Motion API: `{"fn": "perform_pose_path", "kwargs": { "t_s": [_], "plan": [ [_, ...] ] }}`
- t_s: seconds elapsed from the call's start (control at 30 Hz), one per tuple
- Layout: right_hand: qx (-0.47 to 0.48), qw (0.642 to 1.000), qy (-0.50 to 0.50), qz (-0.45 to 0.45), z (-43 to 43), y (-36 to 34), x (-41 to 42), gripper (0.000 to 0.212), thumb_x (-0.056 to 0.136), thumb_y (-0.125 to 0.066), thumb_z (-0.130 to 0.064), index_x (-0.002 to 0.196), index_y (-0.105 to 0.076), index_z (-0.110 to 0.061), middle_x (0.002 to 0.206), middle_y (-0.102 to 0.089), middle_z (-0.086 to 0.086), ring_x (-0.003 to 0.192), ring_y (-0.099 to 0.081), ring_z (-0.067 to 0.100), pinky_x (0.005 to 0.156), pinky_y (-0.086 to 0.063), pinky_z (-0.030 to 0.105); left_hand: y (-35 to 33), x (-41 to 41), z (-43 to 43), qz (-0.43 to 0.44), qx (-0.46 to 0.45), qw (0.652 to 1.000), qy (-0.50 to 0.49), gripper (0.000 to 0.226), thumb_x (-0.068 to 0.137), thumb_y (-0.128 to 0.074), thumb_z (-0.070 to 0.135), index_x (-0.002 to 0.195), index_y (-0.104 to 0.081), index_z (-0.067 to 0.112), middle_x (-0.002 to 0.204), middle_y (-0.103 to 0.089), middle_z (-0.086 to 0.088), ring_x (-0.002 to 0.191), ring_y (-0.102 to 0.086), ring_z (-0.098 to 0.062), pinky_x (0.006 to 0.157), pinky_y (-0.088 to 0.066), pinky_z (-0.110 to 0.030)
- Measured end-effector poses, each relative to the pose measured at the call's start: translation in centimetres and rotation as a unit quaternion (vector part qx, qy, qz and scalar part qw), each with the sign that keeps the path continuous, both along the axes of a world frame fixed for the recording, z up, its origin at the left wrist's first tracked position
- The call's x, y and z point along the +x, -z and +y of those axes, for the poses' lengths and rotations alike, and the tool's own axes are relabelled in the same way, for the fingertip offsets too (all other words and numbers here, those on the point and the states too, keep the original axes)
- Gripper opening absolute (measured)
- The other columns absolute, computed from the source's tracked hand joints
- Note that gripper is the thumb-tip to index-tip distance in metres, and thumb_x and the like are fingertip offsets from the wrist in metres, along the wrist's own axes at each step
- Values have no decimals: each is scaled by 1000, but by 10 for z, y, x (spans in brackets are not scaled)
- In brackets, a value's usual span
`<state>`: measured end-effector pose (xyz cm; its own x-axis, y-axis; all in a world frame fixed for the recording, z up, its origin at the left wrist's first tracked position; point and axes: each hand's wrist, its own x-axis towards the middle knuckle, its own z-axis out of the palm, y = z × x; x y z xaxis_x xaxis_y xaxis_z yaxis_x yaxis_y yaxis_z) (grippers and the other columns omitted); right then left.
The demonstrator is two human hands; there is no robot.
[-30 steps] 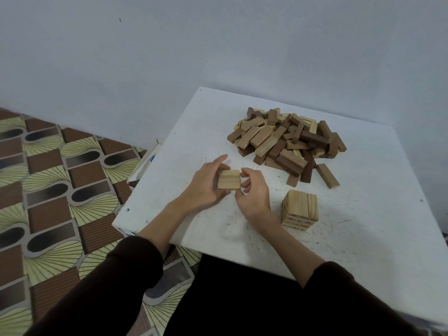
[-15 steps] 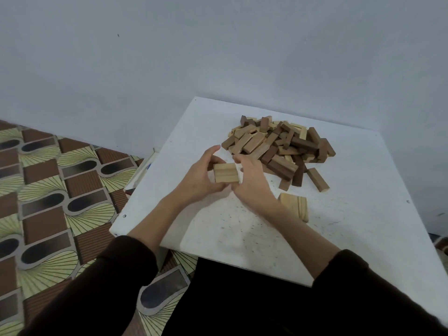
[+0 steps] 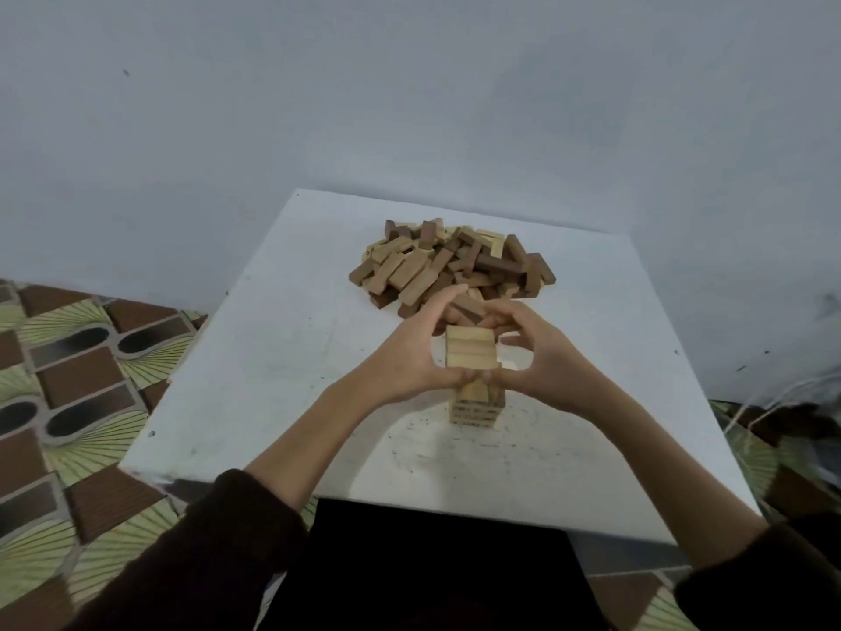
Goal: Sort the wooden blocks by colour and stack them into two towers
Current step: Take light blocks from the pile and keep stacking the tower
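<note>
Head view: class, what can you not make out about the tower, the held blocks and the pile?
All in the head view:
- Top of the light tower: covered by the thumbs of the left hand and right hand; whether the held light blocks touch it is unclear.
- Tower's layer count: too small and blurred.
- Near edge of the pile: behind the fingers.

Both thumbs cover the seam between the flat layer of three pale wooden blocks (image 3: 471,352), in the grip of the left hand (image 3: 409,357) and right hand (image 3: 546,357), and the short pale wooden tower (image 3: 477,407), so contact cannot be told. Fingers (image 3: 448,297) hide the near edge of the heap of brown and pale wooden blocks (image 3: 450,266). The blurred dark clutter (image 3: 810,416) at right is unreadable.
</note>
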<state>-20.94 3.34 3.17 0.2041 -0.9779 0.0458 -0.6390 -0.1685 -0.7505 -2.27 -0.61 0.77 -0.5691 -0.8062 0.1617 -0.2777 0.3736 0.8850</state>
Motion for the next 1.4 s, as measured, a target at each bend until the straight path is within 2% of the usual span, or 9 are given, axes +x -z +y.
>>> {"fn": "perform_pose_path", "kwargs": {
  "t_s": [0.13,0.27,0.43,0.53,0.6,0.7,1.07,1.23,1.4],
  "plan": [
    [4,1000,11,15,11,14,-9,74,72,-79,-14,135,-41,-19,115,-54,-10,106,-48,-7,93,-42,14,9,-9,8,-11,25,1000,14,91,74,-80,13,145,-25,26,111,-55,10,108,-48,8,93,-34,-3],
    [1,1000,15,-7,16,19,-12,73,72,-78,-14,134,-42,-20,116,-53,-8,105,-47,-8,90,-39,9,12,-13,10,-26,38,999,16,91,74,-79,14,146,-24,25,112,-53,15,111,-47,12,98,-33,-4],
    [5,1000,14,-5,17,25,-12,72,73,-77,-10,135,-41,-19,117,-51,-6,104,-48,-2,92,-40,15,15,-13,10,-41,51,998,19,93,76,-78,14,148,-21,24,116,-53,11,115,-50,-2,103,-38,-20],
    [1,1000,9,4,16,28,-12,72,73,-77,-9,135,-40,-16,115,-50,-8,103,-46,-6,86,-36,4,15,-13,11,-42,54,997,20,92,76,-78,14,148,-20,23,118,-53,7,116,-50,-8,102,-38,-22],
    [1,1000,7,11,15,29,-12,73,74,-77,-10,135,-39,-16,113,-49,-10,103,-44,-10,84,-34,1,16,-12,12,-39,57,997,20,93,75,-78,18,148,-20,23,118,-52,8,116,-50,-6,99,-38,-17],
    [5,1000,3,10,15,29,-13,74,74,-77,-11,136,-38,-17,115,-48,-11,105,-45,0,86,-34,4,17,-11,13,-38,58,997,16,96,73,-80,20,147,-20,25,119,-51,11,116,-48,-2,97,-36,-13],
    [-19,999,-12,27,18,32,-16,77,71,-80,-11,136,-38,-14,117,-49,-6,111,-44,11,87,-28,-2,19,-5,19,-40,39,998,7,98,72,-82,20,148,-20,21,122,-49,8,116,-49,-6,105,-38,-30],
    [-27,999,-12,33,18,34,-17,77,71,-79,-10,136,-39,-13,117,-50,-4,111,-44,13,86,-24,-5,21,-6,19,-43,29,999,0,97,72,-81,18,149,-21,19,121,-51,8,116,-48,-2,105,-36,-28],
    [-32,999,-14,35,16,39,-14,77,71,-81,-15,136,-40,-16,117,-49,-7,111,-44,11,87,-28,-1,23,-7,18,-51,26,998,-5,96,73,-80,14,148,-21,20,114,-48,18,112,-46,8,103,-35,-23]
  ]
}}
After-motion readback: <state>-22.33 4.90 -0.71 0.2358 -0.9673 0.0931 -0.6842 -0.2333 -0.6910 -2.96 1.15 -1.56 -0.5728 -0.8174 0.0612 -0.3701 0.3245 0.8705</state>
